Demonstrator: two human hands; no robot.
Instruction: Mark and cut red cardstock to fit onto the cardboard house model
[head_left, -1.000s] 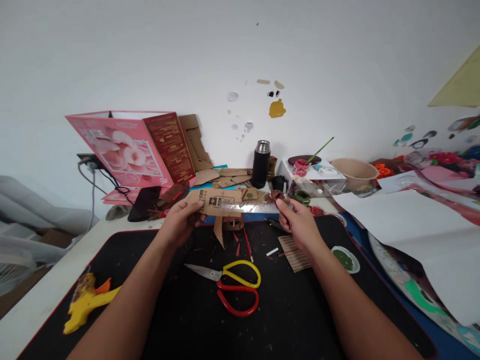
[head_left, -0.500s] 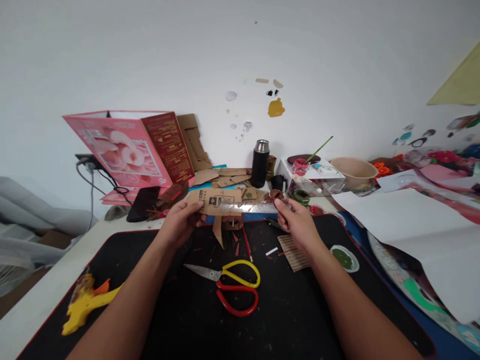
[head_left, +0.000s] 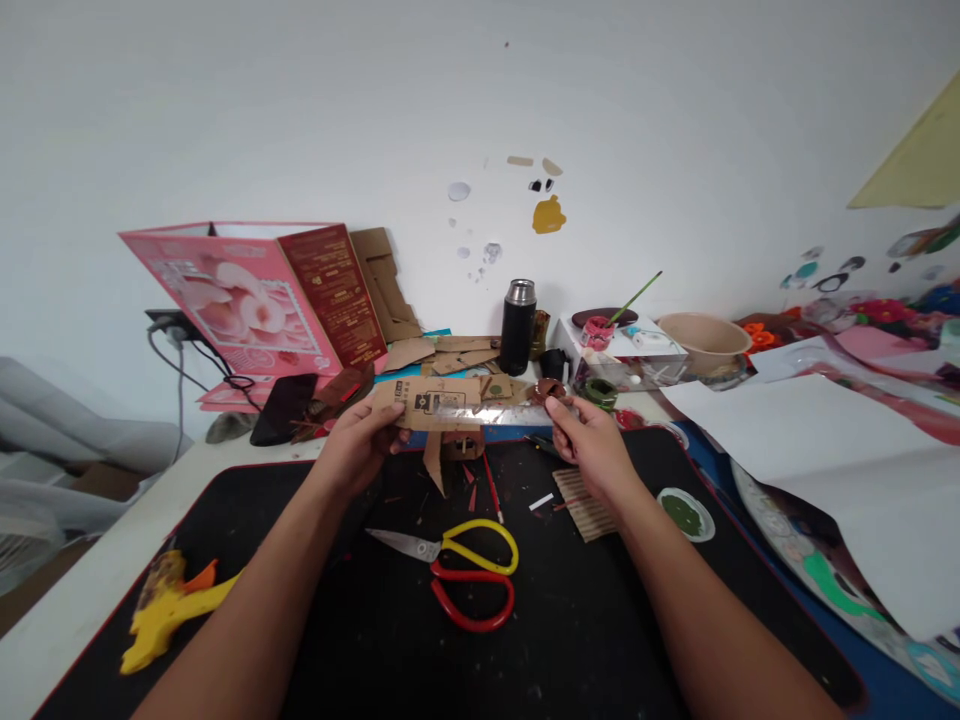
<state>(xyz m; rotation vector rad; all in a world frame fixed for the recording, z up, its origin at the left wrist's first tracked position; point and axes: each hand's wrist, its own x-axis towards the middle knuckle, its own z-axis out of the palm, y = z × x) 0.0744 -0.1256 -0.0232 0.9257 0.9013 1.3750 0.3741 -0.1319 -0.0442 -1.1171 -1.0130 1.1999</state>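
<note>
My left hand point(head_left: 364, 438) pinches the left end of a flat printed cardboard piece point(head_left: 420, 400), raised over the black mat point(head_left: 585, 640). A clear ruler point(head_left: 514, 415) lies across the cardboard's right part, its far end gripped between the thumb and fingers of my right hand point(head_left: 589, 440). Below the hands, scissors point(head_left: 435, 549) with one yellow and one red handle rest on the mat. A red pencil point(head_left: 492, 487) and small scraps lie behind them. Beneath my right wrist is a corrugated cardboard piece point(head_left: 585, 505).
At the left is a yellow glue gun point(head_left: 169, 610). Behind stand a pink box point(head_left: 247, 310), a black thermos point(head_left: 517, 330) and cardboard scraps point(head_left: 457, 355). To the right are a lid of green paint point(head_left: 684, 514), a beige bowl point(head_left: 705, 340) and white paper point(head_left: 825, 450).
The whole view has shifted very slightly. Both hands keep their grip, and the cardboard and ruler stay in nearly the same position.
</note>
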